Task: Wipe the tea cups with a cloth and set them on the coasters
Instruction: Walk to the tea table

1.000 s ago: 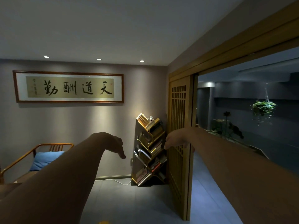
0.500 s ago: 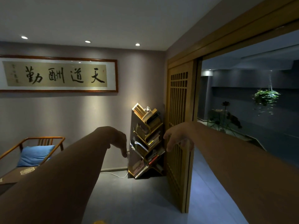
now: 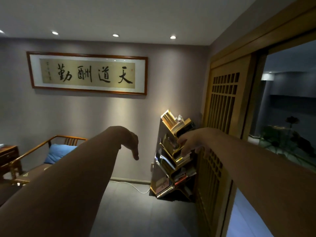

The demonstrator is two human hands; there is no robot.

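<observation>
No tea cups, cloth or coasters are in view. Both of my arms are stretched out in front of me at chest height. My left hand (image 3: 130, 143) hangs limp from the wrist, fingers pointing down and holding nothing. My right hand (image 3: 189, 142) also droops, fingers loosely spread, empty, in front of the bookshelf. The camera looks across a dim room rather than down at a table.
A slanted bookshelf (image 3: 174, 159) full of books stands by the far wall. A wooden lattice door (image 3: 222, 117) stands to the right. A wooden chair with a blue cushion (image 3: 58, 153) is at left, beside a dark wooden cabinet (image 3: 8, 154). A framed calligraphy (image 3: 87, 73) hangs on the wall.
The view has swung left and tilted, so the doorway and plants slid toward the right edge. Both hands stay raised and empty, the right fingers spreading a little.
</observation>
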